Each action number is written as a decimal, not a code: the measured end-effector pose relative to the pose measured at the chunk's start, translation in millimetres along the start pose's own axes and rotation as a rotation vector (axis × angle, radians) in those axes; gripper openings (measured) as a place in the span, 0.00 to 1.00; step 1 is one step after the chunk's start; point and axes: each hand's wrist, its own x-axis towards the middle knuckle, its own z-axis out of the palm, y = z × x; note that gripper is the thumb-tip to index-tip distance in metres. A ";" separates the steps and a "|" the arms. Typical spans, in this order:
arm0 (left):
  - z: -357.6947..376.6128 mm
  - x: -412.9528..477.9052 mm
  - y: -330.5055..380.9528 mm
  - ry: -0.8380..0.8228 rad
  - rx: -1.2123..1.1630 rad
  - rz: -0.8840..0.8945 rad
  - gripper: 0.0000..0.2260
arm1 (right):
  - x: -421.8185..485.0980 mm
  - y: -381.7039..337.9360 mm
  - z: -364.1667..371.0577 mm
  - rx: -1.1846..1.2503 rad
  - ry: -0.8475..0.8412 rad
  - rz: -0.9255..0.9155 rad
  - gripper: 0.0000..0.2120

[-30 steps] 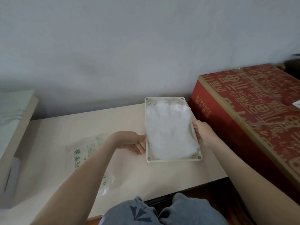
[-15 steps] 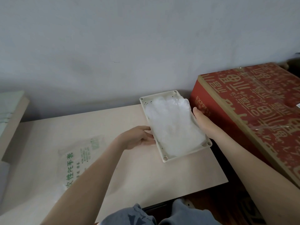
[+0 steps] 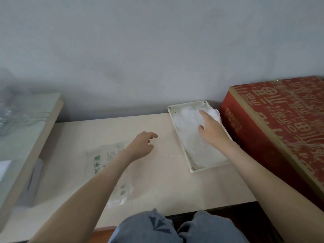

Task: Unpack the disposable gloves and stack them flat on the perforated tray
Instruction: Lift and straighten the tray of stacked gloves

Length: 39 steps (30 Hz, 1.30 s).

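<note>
The right hand [image 3: 213,132] was laid palm-down on the stack of disposable gloves [image 3: 192,148]. Its fingers were spread and nearly straight, and the forefinger was stretched toward the far end of the stack. Nothing was gripped by it; the stack was only pressed from above.

The gloves, white and filmy, were found lying flat inside the perforated tray [image 3: 175,112], with a fold of film spilling over its far right rim. A few small holes were visible in the bare far-left corner of the tray. The tray was set slightly askew at the right end of the pale table [image 3: 157,183], just beside a red printed carton [image 3: 280,130]; whether the two touched could not be told.

The left hand [image 3: 142,146] was held above the tabletop, apart from the tray, with its fingers loosely curled and nothing held in them. Contact with the table could not be made out.

A clear plastic packet [image 3: 103,155] with green lettering was laid flat on the table, partly covered by the left forearm.
</note>
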 end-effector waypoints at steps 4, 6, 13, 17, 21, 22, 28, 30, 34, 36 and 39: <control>-21.3 -37.7 -39.7 0.008 0.198 0.066 0.22 | -0.3 -37.2 25.0 -0.001 -0.131 -0.135 0.28; -31.9 -55.0 -59.1 0.039 0.283 -0.031 0.27 | -1.0 -52.2 43.2 -0.029 -0.227 -0.211 0.28; -42.7 -83.9 -101.7 0.084 0.445 -0.395 0.46 | -3.4 -84.5 95.9 -0.201 -0.450 -0.296 0.21; -40.1 -85.8 -112.6 0.140 0.433 -0.491 0.37 | -5.3 -91.3 114.0 -0.258 -0.521 -0.318 0.20; -46.5 -81.4 -107.2 0.205 0.526 -0.431 0.13 | -5.0 -102.4 118.7 -0.122 -0.522 -0.259 0.20; -49.9 -80.2 -104.5 0.231 0.497 -0.418 0.11 | -5.7 -107.3 118.1 -0.028 -0.544 -0.211 0.22; -85.3 -88.1 -76.4 0.288 -0.010 -0.322 0.11 | -11.2 -155.1 115.8 0.398 -0.758 -0.158 0.20; -98.4 -99.8 -67.9 0.337 -0.275 -0.222 0.10 | -11.7 -173.1 114.5 0.488 -0.753 -0.206 0.09; -128.1 -123.8 -62.9 0.489 -0.471 -0.227 0.22 | -9.7 -204.3 104.8 0.670 -0.697 -0.246 0.04; -144.5 -138.9 -64.4 0.600 -0.569 -0.255 0.32 | -6.3 -220.9 97.6 0.815 -0.668 -0.220 0.05; -162.8 -162.9 -68.3 0.538 -0.856 -0.285 0.26 | -2.3 -246.7 88.1 1.039 -0.659 -0.187 0.06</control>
